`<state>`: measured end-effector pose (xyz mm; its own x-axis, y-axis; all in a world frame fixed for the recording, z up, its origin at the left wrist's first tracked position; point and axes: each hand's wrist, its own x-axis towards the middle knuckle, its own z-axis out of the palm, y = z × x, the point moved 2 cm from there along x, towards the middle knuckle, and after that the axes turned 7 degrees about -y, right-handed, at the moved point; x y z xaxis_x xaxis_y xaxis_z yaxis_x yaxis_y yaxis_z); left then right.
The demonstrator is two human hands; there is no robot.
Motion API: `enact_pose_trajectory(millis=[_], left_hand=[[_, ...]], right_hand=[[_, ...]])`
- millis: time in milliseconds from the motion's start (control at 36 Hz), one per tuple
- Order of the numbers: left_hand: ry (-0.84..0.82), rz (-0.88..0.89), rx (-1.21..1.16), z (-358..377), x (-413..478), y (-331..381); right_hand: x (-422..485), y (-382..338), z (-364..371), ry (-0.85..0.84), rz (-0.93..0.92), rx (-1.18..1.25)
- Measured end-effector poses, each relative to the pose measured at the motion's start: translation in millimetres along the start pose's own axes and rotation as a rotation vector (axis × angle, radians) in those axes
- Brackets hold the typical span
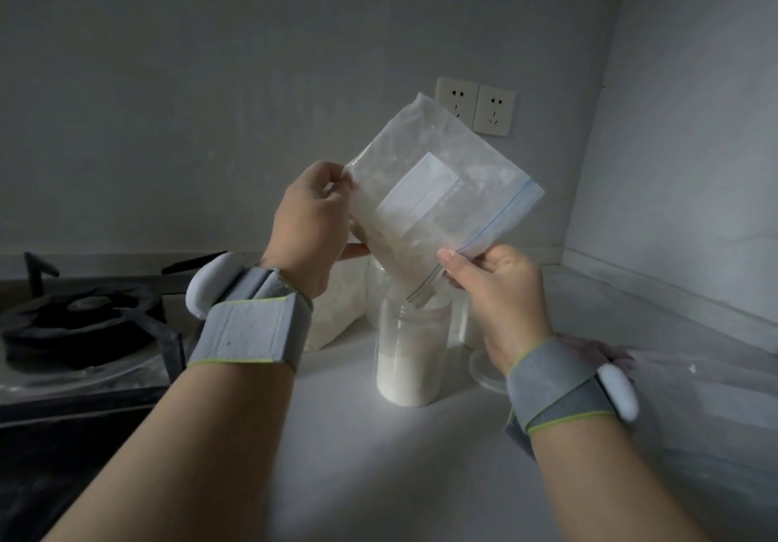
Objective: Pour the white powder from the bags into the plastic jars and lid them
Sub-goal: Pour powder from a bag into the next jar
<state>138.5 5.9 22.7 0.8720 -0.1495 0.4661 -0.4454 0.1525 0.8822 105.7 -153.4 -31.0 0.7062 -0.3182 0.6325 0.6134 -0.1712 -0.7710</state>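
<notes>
Pale countertop (379, 466); limp, slick, seemingly light bag (438, 154) was pinched edgewise in curled left hand (309, 221) and right hand (499, 289), jar (414, 356) below fingers (447, 256)

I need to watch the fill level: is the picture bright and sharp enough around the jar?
Head view: dim, dark corners, but a bright patch lights the counter around the jar, so its powder line reads clearly. Head view: the stove at left is nearly black, the bag is fairly sharp, and the right edge looks soft and stretched.
</notes>
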Motion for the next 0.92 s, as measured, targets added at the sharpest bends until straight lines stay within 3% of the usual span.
enact_pose_trajectory(millis=[528,667,917], left_hand=[[0.008,0.061,-0.028,1.8,2.0,1.5],[-0.001,0.080,-0.011,2.7,1.6,3.0],[0.002,0.085,-0.034,3.7,1.4,3.1]], right_hand=[[-0.7,-1.2,-0.9,0.046,0.034,-0.035],[-2.9,-0.8,4.2,-0.030,0.059,-0.073],[-3.4,-1.8,3.8,-0.025,0.044,-0.093]])
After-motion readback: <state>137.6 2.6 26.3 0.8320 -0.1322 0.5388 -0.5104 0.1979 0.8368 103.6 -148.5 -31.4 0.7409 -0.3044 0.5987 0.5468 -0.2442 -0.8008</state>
